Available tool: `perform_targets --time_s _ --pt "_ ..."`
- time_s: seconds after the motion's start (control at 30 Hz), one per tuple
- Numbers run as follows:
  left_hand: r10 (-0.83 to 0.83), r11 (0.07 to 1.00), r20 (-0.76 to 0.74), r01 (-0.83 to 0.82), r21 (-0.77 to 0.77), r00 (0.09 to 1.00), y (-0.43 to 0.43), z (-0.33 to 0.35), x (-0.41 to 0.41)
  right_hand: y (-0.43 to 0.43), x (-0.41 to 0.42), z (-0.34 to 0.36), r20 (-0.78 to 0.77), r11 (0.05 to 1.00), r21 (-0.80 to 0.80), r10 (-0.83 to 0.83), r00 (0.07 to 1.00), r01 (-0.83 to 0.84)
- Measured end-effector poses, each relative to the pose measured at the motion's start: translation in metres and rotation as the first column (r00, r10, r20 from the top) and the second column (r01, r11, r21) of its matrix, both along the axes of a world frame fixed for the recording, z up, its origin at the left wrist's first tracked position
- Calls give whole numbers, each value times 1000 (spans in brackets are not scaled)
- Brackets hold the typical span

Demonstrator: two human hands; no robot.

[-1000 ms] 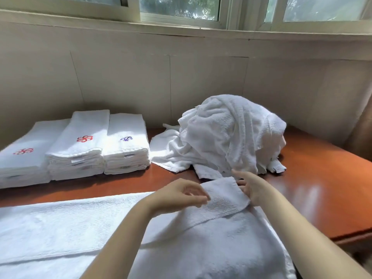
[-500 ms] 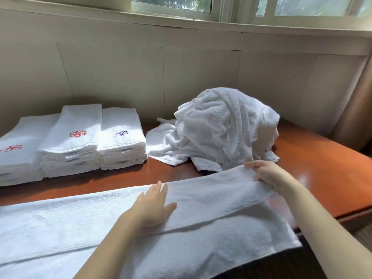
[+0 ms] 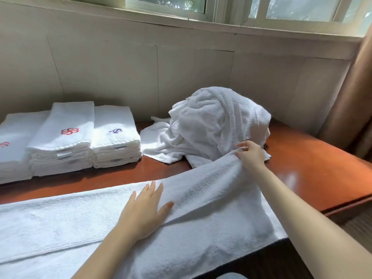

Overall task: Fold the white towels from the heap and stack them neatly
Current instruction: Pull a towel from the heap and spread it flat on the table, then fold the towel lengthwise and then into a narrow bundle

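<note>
The left hand (image 3: 144, 210) presses flat on the spread towel (image 3: 60, 222), while the right hand (image 3: 250, 156) pinches its far corner.

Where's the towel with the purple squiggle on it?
In the head view, the purple-marked towel tops the rightmost folded stack, back left on the table, between the red-flower stack and the messy heap.

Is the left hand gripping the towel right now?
No, the left hand lies flat with straight fingers on the spread towel, while the right hand pinches its far corner.
</note>
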State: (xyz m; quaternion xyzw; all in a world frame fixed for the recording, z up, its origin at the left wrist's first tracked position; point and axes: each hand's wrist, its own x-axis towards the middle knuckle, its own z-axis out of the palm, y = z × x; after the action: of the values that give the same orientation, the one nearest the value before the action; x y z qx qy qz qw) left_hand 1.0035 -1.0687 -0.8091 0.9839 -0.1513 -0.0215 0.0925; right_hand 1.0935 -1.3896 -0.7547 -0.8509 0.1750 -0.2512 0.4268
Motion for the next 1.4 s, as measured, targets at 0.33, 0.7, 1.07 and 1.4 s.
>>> perform_targets --time_s 0.33,0.7,1.07,1.4 --pt "-4 999 -19 5 54 1000 3 4 -10 -9 0 -36 -294 971 -208 54 954 -119" --pt "-112 988 -15 113 106 994 2 2 -13 -34 -12 -7 -257 954 77 300 919 -290" --pt "-117 987 -96 126 102 989 2 2 -16 -27 -27 -21 -510 854 -402 91 856 -330" --pt "242 970 -120 -239 46 963 57 8 4 123 -50 -33 -477 514 -534 472 742 -671"
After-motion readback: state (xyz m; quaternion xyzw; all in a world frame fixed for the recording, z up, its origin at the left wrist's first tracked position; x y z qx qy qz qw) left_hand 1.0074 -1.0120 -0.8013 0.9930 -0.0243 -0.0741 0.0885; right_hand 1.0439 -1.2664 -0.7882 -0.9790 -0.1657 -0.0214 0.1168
